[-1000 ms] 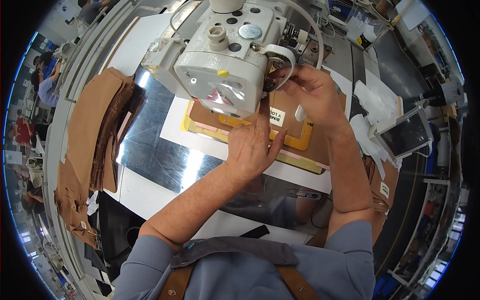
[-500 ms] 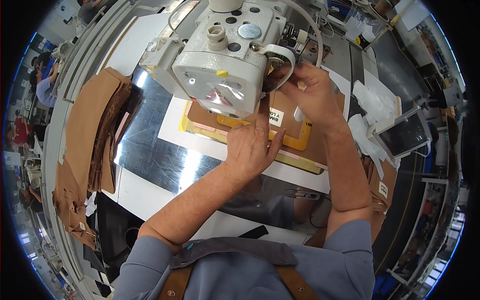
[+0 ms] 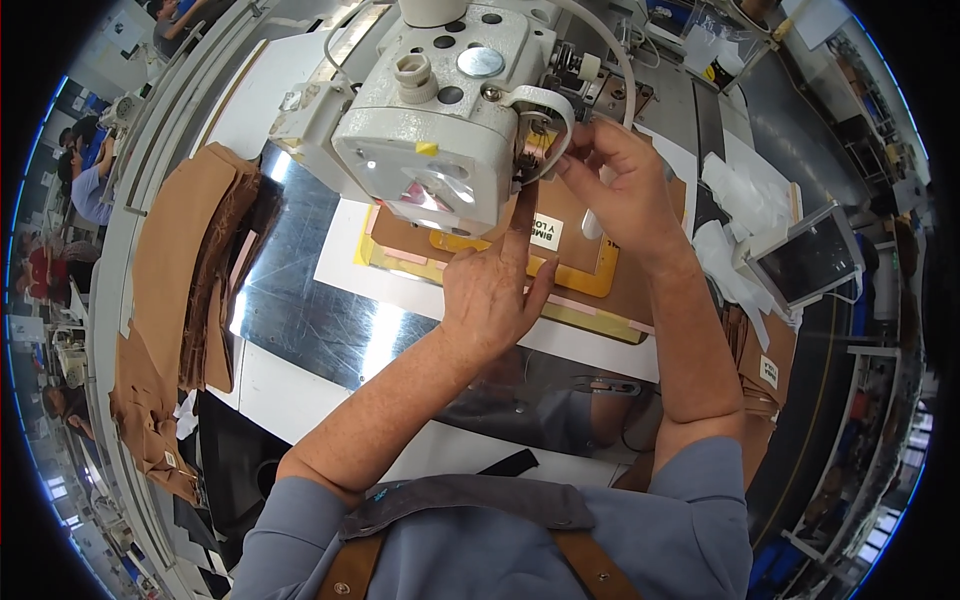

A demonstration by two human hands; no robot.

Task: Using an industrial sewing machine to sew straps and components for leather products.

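A white industrial sewing machine head (image 3: 435, 130) stands over the work, its needle area partly behind its casing. My right hand (image 3: 632, 190) is raised at the right side of this head, thumb and fingertips pinched beside the curved white guard; whatever they hold is too small to make out. Below the head, my left hand (image 3: 485, 300) reaches in with index finger stretched out and thumb apart, holding nothing visible. Under the fingers lies a brown panel (image 3: 575, 252) with a white printed label (image 3: 545, 231), framed by a yellow template (image 3: 598, 284).
Stacked brown pieces (image 3: 185, 240) lie at the left on the shiny metal plate (image 3: 300, 290). To the right are crumpled white material (image 3: 740, 195), a tilted dark-screened panel (image 3: 806, 256) and more brown pieces (image 3: 765, 370). Metal snips (image 3: 610, 386) rest near the front. Other people sit far left.
My right hand has shifted slightly, its fingertips still pinched beside the guard. The left hand keeps its place under the machine head. The whole view has moved a little.
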